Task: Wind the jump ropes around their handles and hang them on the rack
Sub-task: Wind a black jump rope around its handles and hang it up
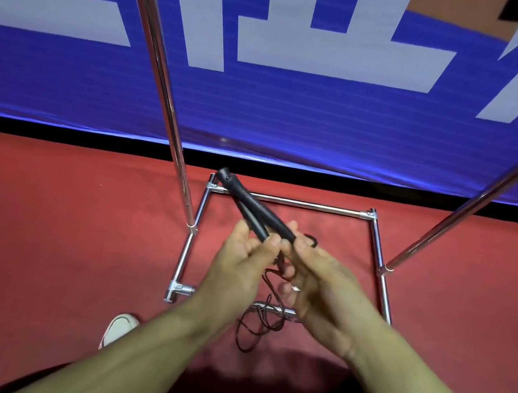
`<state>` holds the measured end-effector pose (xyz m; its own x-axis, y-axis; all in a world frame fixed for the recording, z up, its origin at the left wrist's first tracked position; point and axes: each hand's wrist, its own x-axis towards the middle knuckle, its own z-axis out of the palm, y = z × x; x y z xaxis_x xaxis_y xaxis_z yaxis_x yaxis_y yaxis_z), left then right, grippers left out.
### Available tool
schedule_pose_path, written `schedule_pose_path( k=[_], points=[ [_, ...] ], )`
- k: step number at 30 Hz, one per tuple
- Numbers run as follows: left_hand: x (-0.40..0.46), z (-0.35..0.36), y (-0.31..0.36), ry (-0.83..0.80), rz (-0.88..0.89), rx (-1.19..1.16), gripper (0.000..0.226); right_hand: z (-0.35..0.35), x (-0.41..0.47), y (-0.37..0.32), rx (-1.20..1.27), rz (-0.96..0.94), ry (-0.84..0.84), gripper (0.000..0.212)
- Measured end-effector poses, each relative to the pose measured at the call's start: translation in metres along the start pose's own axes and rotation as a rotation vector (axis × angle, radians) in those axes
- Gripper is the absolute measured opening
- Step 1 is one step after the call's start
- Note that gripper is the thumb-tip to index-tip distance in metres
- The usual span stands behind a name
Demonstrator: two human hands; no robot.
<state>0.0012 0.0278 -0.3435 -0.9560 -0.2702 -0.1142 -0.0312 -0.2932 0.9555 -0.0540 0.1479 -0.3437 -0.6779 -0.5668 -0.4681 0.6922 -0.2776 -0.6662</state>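
We see both hands raised together above the chrome base frame of the rack, over a red floor. The left hand curls its fingers and thumb around the lower ends of the two black handles, which lie side by side and point up and to the left, their far ends crossing in front of the frame's rear left corner. The right hand meets the handles from the right, its thumb and fingers pinching the near end of the right-hand one, with a small loop of cord showing just above its knuckles. The thin black rope hangs loose beneath the hands and gathers in slack loops on the floor, crossing the front bar of the frame (it is not wound around the handles at this point). Two chrome uprights rise from the sides of the frame and lean outward towards the top of the view. Behind the rack stands a blue banner with large white characters. A white shoe shows at lower left
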Motion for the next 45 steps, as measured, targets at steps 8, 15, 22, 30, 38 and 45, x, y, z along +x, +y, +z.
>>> schedule_pose_path(
  k=[8, 15, 22, 30, 38, 45],
  points=[
    [0.007, -0.001, 0.014, 0.186, -0.131, -0.26, 0.018, -0.003, -0.006, -0.002, -0.911, -0.267, 0.123, 0.051],
    [0.0, -0.006, 0.047, 0.176, -0.286, -0.827, 0.032, -0.022, 0.003, 0.009, -1.267, -0.427, -0.132, 0.103],
    [-0.012, -0.009, 0.051, 0.206, -0.347, -0.887, 0.028, -0.018, 0.013, 0.04, -1.322, -0.283, -0.176, 0.002],
    [0.02, -0.074, 0.0, 0.682, -0.594, -0.404, 0.026, -0.038, 0.022, -0.017, -1.154, -0.367, 0.33, 0.01],
    [-0.011, -0.012, -0.011, -0.04, -0.078, 0.748, 0.077, -0.023, 0.014, 0.003, -1.374, -0.66, 0.23, 0.017],
    [0.002, -0.021, -0.009, -0.132, 0.021, 0.857, 0.013, -0.024, -0.003, -0.01, -1.649, -0.694, 0.255, 0.025]
  ],
)
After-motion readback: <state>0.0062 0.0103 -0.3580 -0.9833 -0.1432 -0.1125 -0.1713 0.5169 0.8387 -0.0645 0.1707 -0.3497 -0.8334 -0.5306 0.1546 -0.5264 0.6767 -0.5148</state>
